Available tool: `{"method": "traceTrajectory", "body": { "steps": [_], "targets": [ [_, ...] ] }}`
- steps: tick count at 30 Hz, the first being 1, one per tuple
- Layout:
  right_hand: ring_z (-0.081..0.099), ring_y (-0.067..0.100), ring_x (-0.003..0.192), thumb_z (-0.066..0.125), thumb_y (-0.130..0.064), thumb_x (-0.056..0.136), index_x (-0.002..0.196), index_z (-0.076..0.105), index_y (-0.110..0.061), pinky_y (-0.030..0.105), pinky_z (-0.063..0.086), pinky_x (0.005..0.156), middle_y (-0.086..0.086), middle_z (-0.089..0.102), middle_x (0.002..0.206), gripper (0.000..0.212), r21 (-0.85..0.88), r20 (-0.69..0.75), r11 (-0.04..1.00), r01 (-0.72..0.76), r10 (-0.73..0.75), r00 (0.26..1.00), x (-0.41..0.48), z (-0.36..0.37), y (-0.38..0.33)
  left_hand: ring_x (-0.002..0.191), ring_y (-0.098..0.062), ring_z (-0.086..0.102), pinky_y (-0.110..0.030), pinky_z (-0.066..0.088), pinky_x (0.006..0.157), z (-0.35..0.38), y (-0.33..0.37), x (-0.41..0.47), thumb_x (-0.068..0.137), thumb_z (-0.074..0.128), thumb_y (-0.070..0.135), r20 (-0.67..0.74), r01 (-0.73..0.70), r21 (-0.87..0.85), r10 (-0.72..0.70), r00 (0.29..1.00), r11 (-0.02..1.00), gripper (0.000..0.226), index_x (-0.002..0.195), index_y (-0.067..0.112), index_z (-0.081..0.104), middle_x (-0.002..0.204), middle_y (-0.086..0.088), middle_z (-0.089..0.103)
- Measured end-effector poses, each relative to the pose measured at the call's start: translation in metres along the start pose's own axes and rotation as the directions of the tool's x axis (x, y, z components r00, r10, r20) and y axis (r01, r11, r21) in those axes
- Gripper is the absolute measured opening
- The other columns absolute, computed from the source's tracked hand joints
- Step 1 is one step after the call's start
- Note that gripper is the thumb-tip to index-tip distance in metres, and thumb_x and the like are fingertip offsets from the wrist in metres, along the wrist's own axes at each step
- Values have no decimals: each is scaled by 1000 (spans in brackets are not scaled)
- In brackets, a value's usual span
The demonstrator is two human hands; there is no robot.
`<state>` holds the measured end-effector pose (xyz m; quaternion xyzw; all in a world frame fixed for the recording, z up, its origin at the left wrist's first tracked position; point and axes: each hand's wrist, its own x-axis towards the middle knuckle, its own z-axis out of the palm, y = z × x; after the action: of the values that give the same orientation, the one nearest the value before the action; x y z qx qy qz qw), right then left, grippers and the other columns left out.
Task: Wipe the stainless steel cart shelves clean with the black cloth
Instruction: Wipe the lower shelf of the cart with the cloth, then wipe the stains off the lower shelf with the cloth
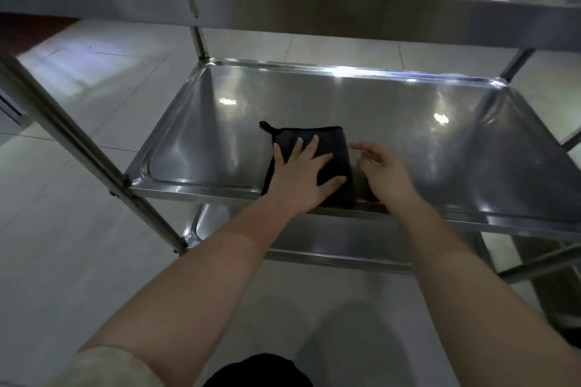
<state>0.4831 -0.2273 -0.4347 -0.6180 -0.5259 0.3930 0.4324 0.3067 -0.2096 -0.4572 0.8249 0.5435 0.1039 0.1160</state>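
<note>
A folded black cloth [333, 141] with a small hanging loop lies on the middle shelf [408, 122] of the stainless steel cart, near its front edge. My left hand [303, 176] presses flat on the cloth with its fingers spread. My right hand [382, 171] hovers just right of the cloth, fingers relaxed and slightly bent, holding nothing. The top shelf [283, 0] runs across the upper part of the view, and the bottom shelf [330, 239] shows below the middle one.
Upright steel posts stand at the cart's left [75, 148] and back [199, 41]. A light tiled floor [78, 78] surrounds the cart. A dark object [569, 327] sits low at the right edge.
</note>
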Motion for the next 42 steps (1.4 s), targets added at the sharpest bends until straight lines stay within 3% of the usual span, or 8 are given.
{"method": "traceTrajectory", "body": {
  "steps": [6,13,20,25,29,33,37,42],
  "targets": [
    [61,29,98,51,7,92,111,68,-5,21,43,82,16,67,103,28,-169,20,983,70,-68,998,-12,-11,5,140,-20,37,-42,19,117,9,15,-32,78,61,69,-108,-214,-1,213,971,977,70,131,23,60,147,-2,48],
    [62,20,91,50,-1,97,109,67,-14,29,52,82,10,66,103,25,-138,88,990,28,-16,996,-25,-11,0,101,-19,59,-37,42,87,3,31,-31,84,65,49,-238,-220,15,217,947,975,38,110,20,72,105,2,67],
    [38,15,133,65,-1,88,143,45,-20,8,26,95,3,41,146,62,-354,183,916,187,-128,975,-15,-30,-4,97,-24,60,-43,44,88,-61,28,-11,94,57,26,-376,-304,-20,274,885,952,19,99,13,69,97,-4,68],
    [9,26,147,79,-20,80,150,22,-44,32,18,109,0,2,163,93,-393,134,898,196,-155,979,-10,-33,-26,100,-21,56,-30,36,93,-110,20,-7,93,60,12,-513,-395,-122,283,810,911,13,101,5,67,100,-6,66],
    [33,29,137,78,-24,81,126,60,-21,39,25,114,7,42,149,48,-472,127,838,274,-243,962,-5,-42,-40,99,-8,57,-18,42,89,-117,19,-15,97,54,17,-433,-311,-457,98,896,833,16,109,18,64,104,7,61],
    [57,18,82,74,-11,83,91,66,-4,14,41,68,2,63,84,14,-355,85,889,288,-276,957,-14,-48,-51,91,3,58,-7,42,79,-116,13,-18,99,51,15,-416,-269,-549,21,909,791,22,115,29,58,96,17,60],
    [60,17,85,66,1,81,91,67,-12,27,48,76,2,66,89,17,-440,-6,831,342,-383,924,-27,-65,-67,90,-8,59,-12,43,86,-104,20,-23,93,64,17,-372,-286,-465,108,922,838,41,130,28,53,92,5,58],
    [58,25,92,65,-3,83,96,67,-17,39,47,83,3,67,95,20,-661,-8,677,324,-438,899,-48,-98,-81,85,-20,57,-17,42,82,-92,42,-24,89,66,8,-437,-438,-209,317,841,874,17,104,5,72,88,-11,60]
  ]
}}
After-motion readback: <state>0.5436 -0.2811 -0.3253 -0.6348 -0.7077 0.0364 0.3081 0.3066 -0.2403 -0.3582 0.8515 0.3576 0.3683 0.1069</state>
